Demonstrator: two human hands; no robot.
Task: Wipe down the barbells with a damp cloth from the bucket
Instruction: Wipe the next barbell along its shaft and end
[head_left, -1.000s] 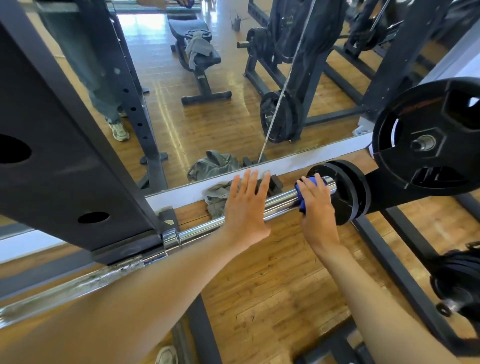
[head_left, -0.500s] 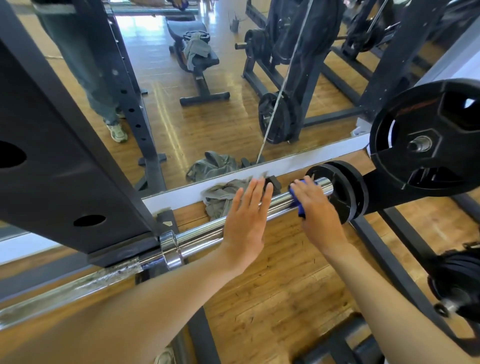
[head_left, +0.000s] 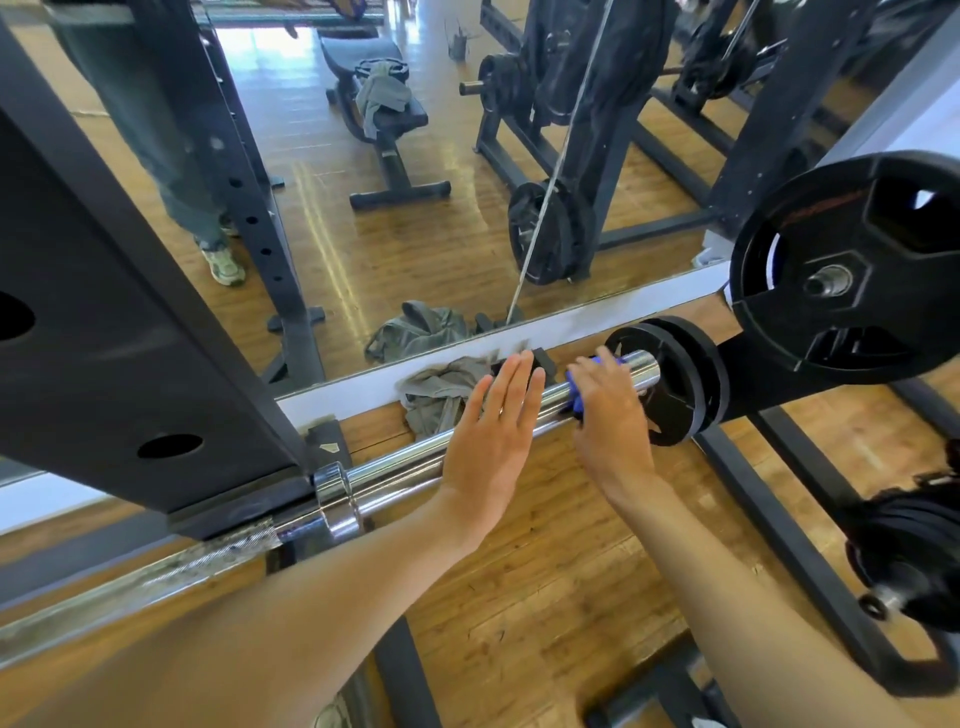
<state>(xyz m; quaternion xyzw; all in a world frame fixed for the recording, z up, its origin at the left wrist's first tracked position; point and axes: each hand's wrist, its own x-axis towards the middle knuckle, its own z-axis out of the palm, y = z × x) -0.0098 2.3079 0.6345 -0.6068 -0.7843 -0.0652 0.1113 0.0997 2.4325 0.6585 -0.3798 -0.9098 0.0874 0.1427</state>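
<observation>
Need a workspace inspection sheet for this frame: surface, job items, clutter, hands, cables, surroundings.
Surface: wooden floor, worn.
Job's things: chrome barbell on black rack; blue cloth wrapped on its sleeve; bucket nothing seen.
Clutter: grey garment on floor by mirror.
Hands: left hand flat on bar; right hand grips cloth.
Cables: thin cable, seen in the mirror.
Surroundings: weight plates, bench reflected.

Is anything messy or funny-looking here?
Yes. A crumpled grey garment lies on the wooden floor against the mirror's white base, just behind the barbell. It looks dropped, not put away. Otherwise, the left hand rests flat on the bar, and the right hand grips a blue cloth around it.
</observation>
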